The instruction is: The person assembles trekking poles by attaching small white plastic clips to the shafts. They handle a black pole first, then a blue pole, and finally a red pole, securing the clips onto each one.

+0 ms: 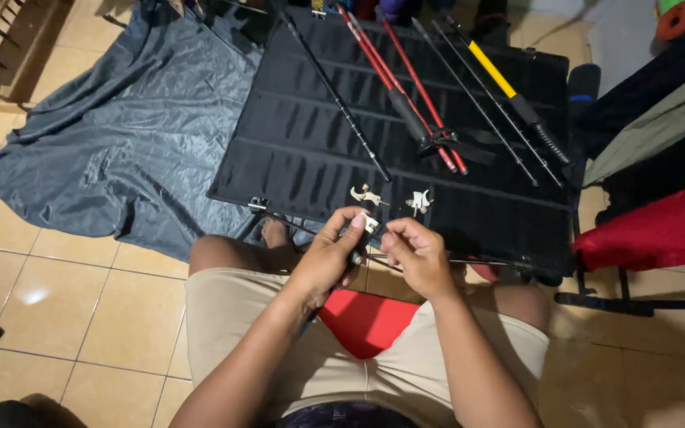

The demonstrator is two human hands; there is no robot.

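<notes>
Left hand gripped a thin black pole and pinched a small white clip; right hand closed on the clip's other side. Both hovered at the black folding table's near edge, two white clips just beyond, trekking poles farther.

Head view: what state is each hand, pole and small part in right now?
Left hand: closed on a small white clip piece and a thin black pole.
Right hand: fingers pinched at the same spot.
Two white clip parts: loose on the black slatted folding table.
Red trekking poles: lying flat on the table, untouched.
Yellow-and-black pole: lying flat.
Grey tarp sheet: spread crumpled on the floor.
</notes>
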